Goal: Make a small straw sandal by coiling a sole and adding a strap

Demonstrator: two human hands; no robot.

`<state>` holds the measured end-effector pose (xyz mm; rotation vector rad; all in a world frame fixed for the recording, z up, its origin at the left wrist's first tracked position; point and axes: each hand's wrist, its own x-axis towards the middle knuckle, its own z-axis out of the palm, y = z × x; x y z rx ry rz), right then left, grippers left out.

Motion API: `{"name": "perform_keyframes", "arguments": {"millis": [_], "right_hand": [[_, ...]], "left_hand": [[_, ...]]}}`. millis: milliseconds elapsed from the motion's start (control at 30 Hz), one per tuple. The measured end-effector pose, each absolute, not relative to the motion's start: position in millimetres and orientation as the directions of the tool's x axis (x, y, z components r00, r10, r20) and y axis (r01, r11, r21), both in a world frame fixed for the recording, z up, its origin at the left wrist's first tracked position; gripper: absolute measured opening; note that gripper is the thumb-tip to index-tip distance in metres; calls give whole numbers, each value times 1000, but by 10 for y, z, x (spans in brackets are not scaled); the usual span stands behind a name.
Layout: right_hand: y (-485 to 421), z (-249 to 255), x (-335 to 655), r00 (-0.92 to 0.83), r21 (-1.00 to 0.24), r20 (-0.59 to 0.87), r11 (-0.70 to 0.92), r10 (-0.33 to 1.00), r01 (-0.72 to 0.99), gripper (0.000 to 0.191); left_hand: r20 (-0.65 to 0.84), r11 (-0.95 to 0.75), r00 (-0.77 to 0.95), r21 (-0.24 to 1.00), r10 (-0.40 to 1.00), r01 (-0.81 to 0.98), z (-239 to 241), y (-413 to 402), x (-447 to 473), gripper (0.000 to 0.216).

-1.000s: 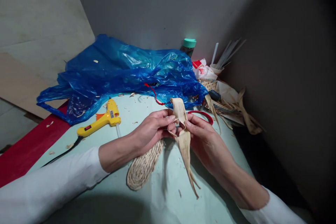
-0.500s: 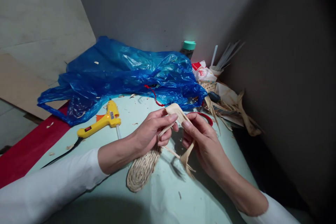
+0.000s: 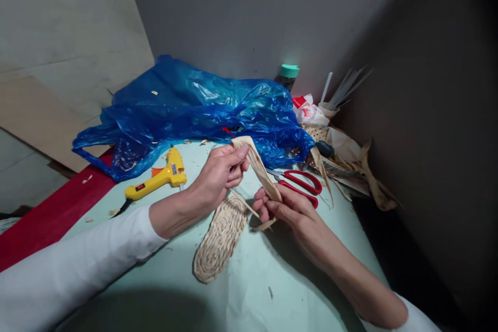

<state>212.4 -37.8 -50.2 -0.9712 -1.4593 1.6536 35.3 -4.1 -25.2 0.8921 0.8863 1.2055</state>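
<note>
Between my two hands runs a pale, dry husk strip (image 3: 260, 165), folded over at its top end. My left hand (image 3: 220, 174) pinches the upper part between thumb and fingers. Lower down and to the right, my right hand (image 3: 290, 205) grips the same strip, and its loose tail shows beneath the fingers. Under my left hand a braided, sole-shaped piece (image 3: 220, 238) lies flat on the pale green table (image 3: 249, 295). Red-handled scissors (image 3: 305, 181) rest just beyond my right hand, their blades partly hidden.
A yellow glue gun (image 3: 161, 176) lies to the left. Behind it spreads a crumpled blue plastic bag (image 3: 194, 104). At the back right stand a green-lidded jar (image 3: 288, 75), white sticks (image 3: 346, 91) in a cup and a basket (image 3: 317, 132) with dry husks (image 3: 373, 181).
My hands have moved apart along the strip, the left one up, the right one down. More of the scissors and the braided piece shows. The view has shifted slightly.
</note>
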Motion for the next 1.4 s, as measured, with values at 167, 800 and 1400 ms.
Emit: {"name": "perform_keyframes", "arguments": {"millis": [167, 800, 1400], "right_hand": [[-338, -407, 2215, -517, -964, -195, -261, 833, -58, 18], [-246, -392, 2293, -372, -999, -28, -42, 928, -30, 20], [-305, -395, 2232, -151, -988, 124, 137, 981, 76, 21]], "left_hand": [[-58, 73, 48, 904, 997, -422, -198, 77, 238, 26], [-138, 233, 517, 965, 845, -124, -289, -354, 547, 56], [-287, 291, 502, 954, 816, 72, -308, -345, 533, 8]]}}
